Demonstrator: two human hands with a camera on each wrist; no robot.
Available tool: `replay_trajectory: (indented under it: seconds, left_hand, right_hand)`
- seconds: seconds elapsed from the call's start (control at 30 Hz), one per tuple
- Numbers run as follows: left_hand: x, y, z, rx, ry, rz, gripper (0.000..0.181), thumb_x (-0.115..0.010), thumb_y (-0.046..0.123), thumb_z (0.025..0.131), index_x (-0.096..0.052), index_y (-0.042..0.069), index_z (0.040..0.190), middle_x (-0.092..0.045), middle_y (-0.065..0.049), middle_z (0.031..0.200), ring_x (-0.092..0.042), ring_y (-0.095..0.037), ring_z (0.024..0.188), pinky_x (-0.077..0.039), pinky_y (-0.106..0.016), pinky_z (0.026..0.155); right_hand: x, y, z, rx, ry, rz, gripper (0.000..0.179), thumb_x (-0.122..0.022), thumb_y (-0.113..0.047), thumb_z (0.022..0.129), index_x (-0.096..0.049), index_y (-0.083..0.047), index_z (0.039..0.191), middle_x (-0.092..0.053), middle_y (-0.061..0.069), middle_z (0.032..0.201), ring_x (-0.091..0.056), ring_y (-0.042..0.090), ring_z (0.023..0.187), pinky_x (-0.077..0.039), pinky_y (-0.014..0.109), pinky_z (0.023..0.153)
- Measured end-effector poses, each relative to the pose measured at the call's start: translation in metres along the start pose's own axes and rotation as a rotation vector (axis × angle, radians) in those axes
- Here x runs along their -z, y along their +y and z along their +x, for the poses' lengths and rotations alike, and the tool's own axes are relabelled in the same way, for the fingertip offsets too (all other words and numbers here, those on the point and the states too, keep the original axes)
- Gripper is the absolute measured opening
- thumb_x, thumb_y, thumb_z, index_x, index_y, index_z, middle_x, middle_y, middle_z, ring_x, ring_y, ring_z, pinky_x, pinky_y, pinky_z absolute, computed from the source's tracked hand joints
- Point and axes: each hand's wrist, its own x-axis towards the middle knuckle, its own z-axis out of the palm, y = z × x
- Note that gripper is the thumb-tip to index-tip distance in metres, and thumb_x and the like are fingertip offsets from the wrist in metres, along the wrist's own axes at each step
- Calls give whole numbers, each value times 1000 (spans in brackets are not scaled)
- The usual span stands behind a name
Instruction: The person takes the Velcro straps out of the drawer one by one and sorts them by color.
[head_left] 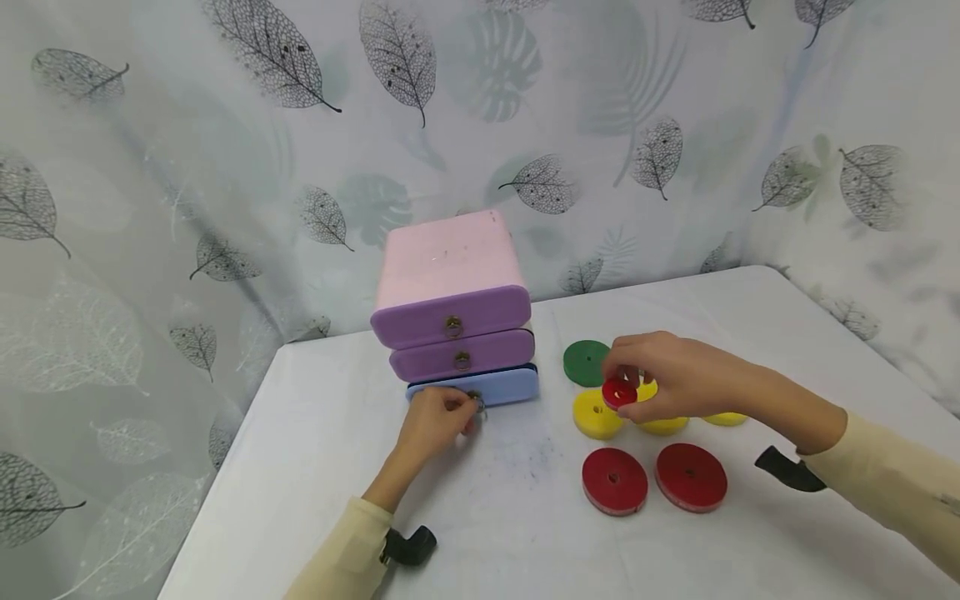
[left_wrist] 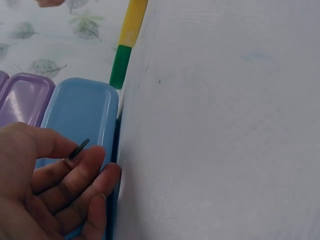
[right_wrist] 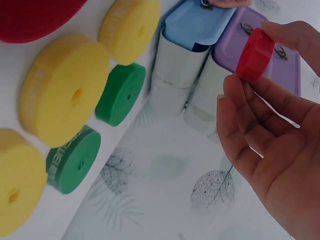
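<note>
My left hand (head_left: 437, 421) is at the front of the lowest, blue drawer (head_left: 510, 387). Its thumb and index finger pinch the small metal ring pull (left_wrist: 79, 149), while the other fingers curl loosely near the drawer front. A dark blue strip shows behind the top edge of that front, so it stands slightly out from its case. Over the rolls on the right, my right hand (head_left: 678, 377) holds a small red roll of tape (right_wrist: 256, 55) between thumb and fingertips, raised above the table.
Two purple drawers (head_left: 461, 357) sit above the blue one, under a pink top (head_left: 453, 254). Two larger red rolls (head_left: 613, 482) lie nearest me, several yellow rolls (head_left: 597, 417) behind them. Green rolls (right_wrist: 120, 95) are farther back. A leaf-patterned curtain (head_left: 480, 125) hangs behind the white table (head_left: 300, 425).
</note>
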Motion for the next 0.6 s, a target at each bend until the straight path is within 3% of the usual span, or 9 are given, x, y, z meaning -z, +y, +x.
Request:
replay_trajectory:
  seconds: [0.4,0.6]
  left_hand:
    - [2,2,6,21,-3,22,19,-63,23,84,-72,15,69,-62,4,56,-52,-9,47,-39,-26,44]
    - [3,2,4,44,-33,9,22,-61,24,86,-71,14,69,-63,2,56,-55,-10,44,-40,-28,42]
  right_hand:
    - [13,13,-34,-55,8,27,37,-81,-30,70,-59,-28,99,-57,-17,87,-55,7,79,-51,26,66]
    - [15,20,-50,-113,-66,55,37,-81,-34,69,-60,-27,99,-57,-15,88,-56,8,80,-51,27,66]
